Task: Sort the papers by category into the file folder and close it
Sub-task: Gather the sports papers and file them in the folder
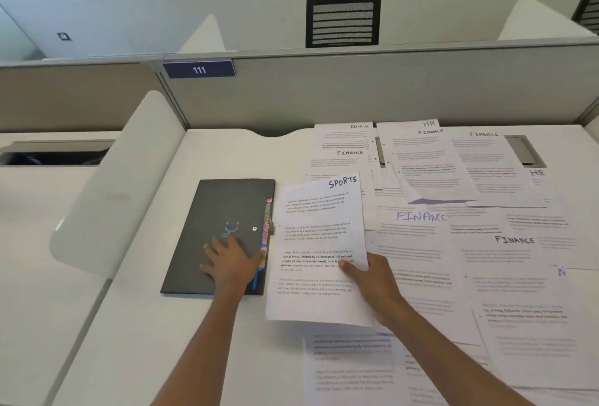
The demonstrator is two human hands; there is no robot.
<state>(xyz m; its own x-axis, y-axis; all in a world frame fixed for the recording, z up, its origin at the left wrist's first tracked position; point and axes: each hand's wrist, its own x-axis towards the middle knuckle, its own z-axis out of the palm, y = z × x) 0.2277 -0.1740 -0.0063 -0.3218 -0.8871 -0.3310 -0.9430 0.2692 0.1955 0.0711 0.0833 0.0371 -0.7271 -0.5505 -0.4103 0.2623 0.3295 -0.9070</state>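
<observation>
One dark file folder (223,227). Right of it, by legible heading: one SPORTS sheet (319,237), one ADMIN sheet (348,135), two HR sheets (429,123) (537,173), five FINANCE sheets (350,153) (430,146) (484,146) (421,216) (514,239) (further sheets there are too blurred to count). Two hands: left hand (233,260) on the folder, right hand (372,279) just right of it. Beyond the folder: one number plate (199,69), two mesh chair backs (343,18) (588,7).

Matt dark-grey folder (220,208) (card or plastic, hard to tell). Thin matt white paper in the sheets (505,276), right. Smooth white desk (136,324), faintly glossy. Far partition (356,91): grey, cloth-like.
</observation>
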